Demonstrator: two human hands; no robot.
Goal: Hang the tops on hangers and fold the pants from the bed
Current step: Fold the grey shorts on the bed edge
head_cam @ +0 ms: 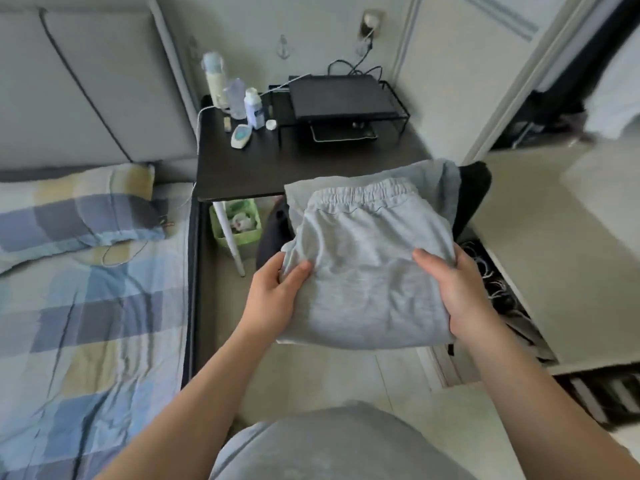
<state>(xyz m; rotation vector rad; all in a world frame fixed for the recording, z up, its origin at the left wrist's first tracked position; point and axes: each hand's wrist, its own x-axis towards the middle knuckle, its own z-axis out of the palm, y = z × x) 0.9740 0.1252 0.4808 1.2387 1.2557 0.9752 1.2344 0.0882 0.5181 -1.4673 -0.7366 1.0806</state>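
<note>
The left hand (277, 299) and right hand (453, 292) each grip a near corner of the folded light grey sweatpants (363, 268), held in mid-air, waistband pointing away toward the black chair (474, 192), with the blue-checked bed (86, 323) to their left.

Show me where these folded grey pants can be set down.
Bare patches: the front strip of the black table, between its edge and the remote; the plaid bedsheet below the pillow. Crowded: the table's back, with bottles and the wire stand. Either patch likely fits the pants.
</note>
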